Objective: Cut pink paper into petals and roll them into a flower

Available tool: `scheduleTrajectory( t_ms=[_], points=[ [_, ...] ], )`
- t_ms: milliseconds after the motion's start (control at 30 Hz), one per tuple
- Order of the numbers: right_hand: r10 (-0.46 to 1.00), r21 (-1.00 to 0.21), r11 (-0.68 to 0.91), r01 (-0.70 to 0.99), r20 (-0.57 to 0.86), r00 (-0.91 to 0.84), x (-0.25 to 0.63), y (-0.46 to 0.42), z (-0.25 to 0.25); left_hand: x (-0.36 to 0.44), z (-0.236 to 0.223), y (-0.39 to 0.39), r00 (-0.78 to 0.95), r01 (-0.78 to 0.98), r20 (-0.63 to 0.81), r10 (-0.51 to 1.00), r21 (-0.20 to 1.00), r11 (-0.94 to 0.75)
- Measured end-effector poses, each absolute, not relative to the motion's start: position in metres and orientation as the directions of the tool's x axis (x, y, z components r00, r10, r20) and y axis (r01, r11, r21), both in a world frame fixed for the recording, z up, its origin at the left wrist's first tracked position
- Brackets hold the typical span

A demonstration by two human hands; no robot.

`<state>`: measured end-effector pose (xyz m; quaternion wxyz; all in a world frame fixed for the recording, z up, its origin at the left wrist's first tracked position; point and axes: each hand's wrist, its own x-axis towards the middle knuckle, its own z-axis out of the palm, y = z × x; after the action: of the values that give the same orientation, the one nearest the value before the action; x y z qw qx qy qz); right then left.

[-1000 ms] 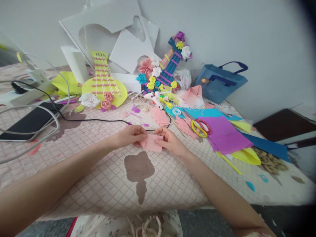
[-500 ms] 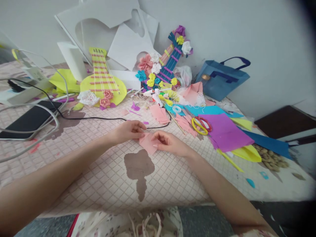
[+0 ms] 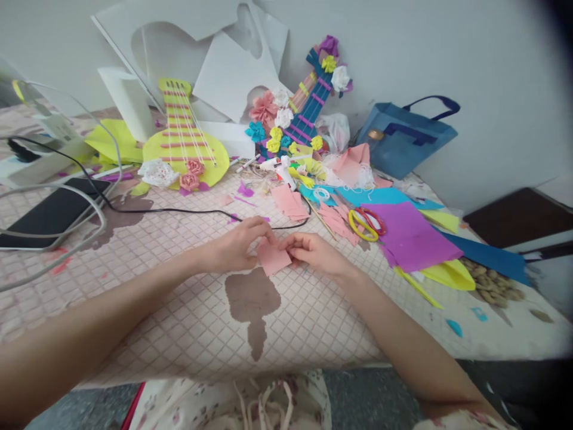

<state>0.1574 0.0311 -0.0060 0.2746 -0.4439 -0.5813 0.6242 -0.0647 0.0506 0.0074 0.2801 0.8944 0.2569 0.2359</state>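
Between my two hands is a small square of pink paper [image 3: 274, 259], just above the patterned tablecloth [image 3: 192, 322]. My left hand [image 3: 242, 243] has its fingers curled at the paper's left edge. On the other side, my right hand [image 3: 311, 252] pinches the paper's right edge between thumb and fingers. Beyond my hands lie a stack of pink paper pieces [image 3: 290, 202] and more pink strips [image 3: 338, 222]. Scissors with yellow and red handles [image 3: 363, 227] rest to the right, by a purple sheet [image 3: 409, 239].
Behind stand a yellow paper guitar [image 3: 210, 146], a blue guitar with paper flowers [image 3: 308, 119] and a blue bag [image 3: 398, 143]. A white glue gun [image 3: 283, 170] lies near the middle. A black cable [image 3: 179, 210] crosses the cloth beside a dark tablet [image 3: 54, 215]. Peanuts [image 3: 490, 283] lie at right.
The pink square has turned between my hands and now shows more of its face. My left hand has shifted to the paper's left side, and my right fingers have moved along its edge.
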Motion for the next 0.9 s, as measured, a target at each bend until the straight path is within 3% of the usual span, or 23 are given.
scheduleTrajectory(
  t_ms=[133,300,467,633,767,900],
  points=[
    [0.856,-0.976,-0.188,0.109,-0.217,-0.469,0.157,0.029,-0.008,-0.062,0.005,0.042,0.793,0.366,0.233,0.563,0.556,-0.746],
    [0.886,-0.979,-0.095,0.180,-0.165,-0.433,0.155,0.026,-0.011,-0.057,0.000,0.036,0.796,0.402,0.232,0.559,0.489,-0.774],
    [0.886,-0.905,0.170,0.390,-0.034,-0.463,0.153,0.022,-0.010,-0.051,-0.004,0.034,0.749,0.454,0.268,0.606,0.458,-0.764],
    [0.806,-0.684,0.475,0.554,0.084,-0.586,0.153,0.019,-0.001,-0.057,-0.003,0.038,0.810,0.359,0.224,0.542,0.541,-0.761],
    [0.776,-0.657,0.504,0.560,0.061,-0.627,0.156,0.017,0.005,-0.067,0.000,0.037,0.827,0.337,0.171,0.535,0.609,-0.718],
    [0.744,-0.629,0.531,0.568,0.026,-0.668,0.158,0.019,0.007,-0.069,-0.001,0.032,0.810,0.370,0.171,0.562,0.594,-0.714]
  ],
)
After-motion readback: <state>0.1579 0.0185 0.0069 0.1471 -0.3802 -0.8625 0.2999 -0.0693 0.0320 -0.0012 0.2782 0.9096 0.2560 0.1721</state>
